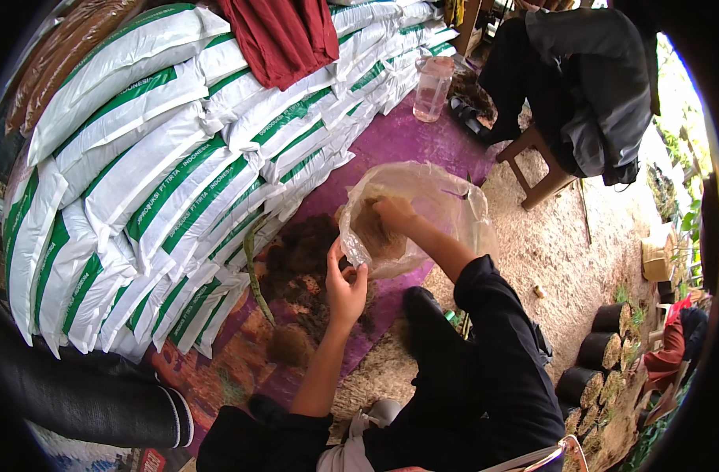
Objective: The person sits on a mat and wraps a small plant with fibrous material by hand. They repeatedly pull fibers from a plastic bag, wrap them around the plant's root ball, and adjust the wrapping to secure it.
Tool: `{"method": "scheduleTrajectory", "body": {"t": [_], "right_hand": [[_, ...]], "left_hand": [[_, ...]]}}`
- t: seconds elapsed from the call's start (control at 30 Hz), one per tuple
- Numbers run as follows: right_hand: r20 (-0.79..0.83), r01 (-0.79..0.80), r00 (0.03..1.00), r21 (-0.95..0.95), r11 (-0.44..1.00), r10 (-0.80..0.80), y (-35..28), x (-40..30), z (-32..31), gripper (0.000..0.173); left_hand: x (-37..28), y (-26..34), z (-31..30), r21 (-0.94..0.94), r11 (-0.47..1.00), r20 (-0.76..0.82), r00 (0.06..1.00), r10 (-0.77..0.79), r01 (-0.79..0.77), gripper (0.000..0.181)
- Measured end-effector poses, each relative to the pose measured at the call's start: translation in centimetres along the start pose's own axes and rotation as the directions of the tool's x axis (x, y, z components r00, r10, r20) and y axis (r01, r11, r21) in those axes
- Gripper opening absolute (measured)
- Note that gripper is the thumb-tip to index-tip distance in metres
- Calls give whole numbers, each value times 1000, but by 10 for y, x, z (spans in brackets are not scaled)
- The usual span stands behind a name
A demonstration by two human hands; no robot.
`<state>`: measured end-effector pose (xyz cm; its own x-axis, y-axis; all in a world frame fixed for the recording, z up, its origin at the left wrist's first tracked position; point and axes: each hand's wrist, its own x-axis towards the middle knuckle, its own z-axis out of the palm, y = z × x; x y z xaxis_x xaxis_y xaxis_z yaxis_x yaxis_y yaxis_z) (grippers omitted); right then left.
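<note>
A large clear plastic bag [454, 206] lies tilted before me, its mouth facing toward me and to the left. Loose brown fibrous material [374, 233] fills part of it. My left hand [346, 292] pinches the near edge of the bag's mouth between thumb and fingers. Reaching into the mouth, my right hand [395, 215] has its fingertips in the fibrous material; whether they grip any is hidden. Beside the bag, a heap of dark brown fibre [303, 253] lies on a purple sheet [389, 138]. A round fibre clump [289, 345] sits nearer to me.
White and green sacks [176, 189] are stacked high at left, with a dark red cloth [282, 41] over them. A clear jug [433, 88] stands beyond the bag. Another person [595, 88] sits on a brown stool [533, 168]. Several black planting bags [580, 386] stand at right.
</note>
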<state>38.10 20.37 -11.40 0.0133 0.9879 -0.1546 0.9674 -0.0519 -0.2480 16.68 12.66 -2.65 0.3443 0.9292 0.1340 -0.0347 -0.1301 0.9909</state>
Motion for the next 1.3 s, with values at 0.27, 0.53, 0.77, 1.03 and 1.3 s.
{"method": "scheduleTrajectory", "body": {"t": [0.27, 0.53, 0.77, 1.03, 1.3], "right_hand": [[-215, 150, 967, 56, 987, -135, -25, -30, -121, 21], [-314, 77, 949, 254, 964, 7, -40, -72, -181, 19], [-411, 261, 904, 321, 911, -114, -28, -71, -166, 19], [-523, 434, 833, 412, 801, -182, -42, -66, -175, 19], [-640, 497, 751, 384, 778, -164, -54, -83, -214, 44]], "left_hand": [[-2, -6, -12, -65, 992, -29, 994, -106, 104, 62], [2, 6, -18, -166, 961, -22, 974, -226, 219, 62], [8, 21, -7, 245, 969, -142, 988, 56, -20, 56], [51, 51, 4, 417, 855, -50, 932, 360, -308, 63], [108, 66, 8, 237, 919, -16, 944, 329, -316, 60]]}}
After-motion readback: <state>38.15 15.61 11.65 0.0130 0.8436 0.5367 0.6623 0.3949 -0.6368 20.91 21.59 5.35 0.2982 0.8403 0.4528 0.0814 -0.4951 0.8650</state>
